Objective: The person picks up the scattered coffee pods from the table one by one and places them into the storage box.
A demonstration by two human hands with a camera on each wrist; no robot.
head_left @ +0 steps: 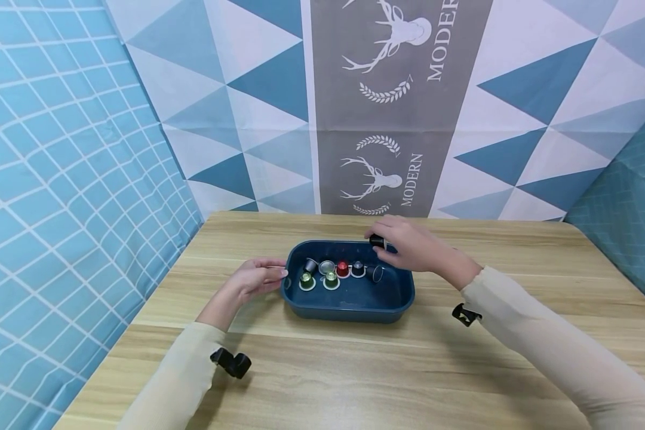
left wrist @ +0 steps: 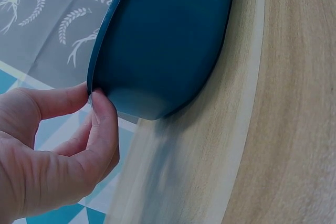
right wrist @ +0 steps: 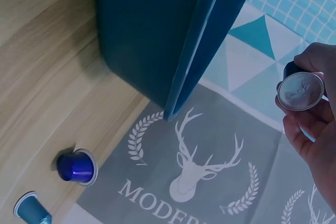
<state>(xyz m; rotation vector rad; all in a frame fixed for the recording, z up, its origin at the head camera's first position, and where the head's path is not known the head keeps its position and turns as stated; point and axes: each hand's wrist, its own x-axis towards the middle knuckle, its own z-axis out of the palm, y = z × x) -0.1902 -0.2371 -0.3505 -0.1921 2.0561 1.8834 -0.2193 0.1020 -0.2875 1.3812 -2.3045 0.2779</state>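
Note:
A dark blue rectangular bin (head_left: 349, 313) stands on the wooden table. At its left end my left hand (head_left: 258, 278) pinches the rim between thumb and fingers, as the left wrist view shows (left wrist: 68, 150). Over the bin's back right corner, my right hand (head_left: 408, 243) holds a black coffee capsule (head_left: 377, 240). Its silver foil lid (right wrist: 301, 92) faces the right wrist camera. Several capsules lie inside the bin: a red one (head_left: 342, 267), two green ones (head_left: 331, 279), a dark one standing (head_left: 358, 267), a dark one on its side (head_left: 375, 273), and others at the back left.
In the right wrist view, a blue capsule (right wrist: 76, 167) and a teal capsule (right wrist: 32, 208) lie on the table outside the bin. Behind the wooden table (head_left: 322, 376) hangs a patterned cloth (head_left: 269, 107), with blue checked fabric (head_left: 86, 167) on the left.

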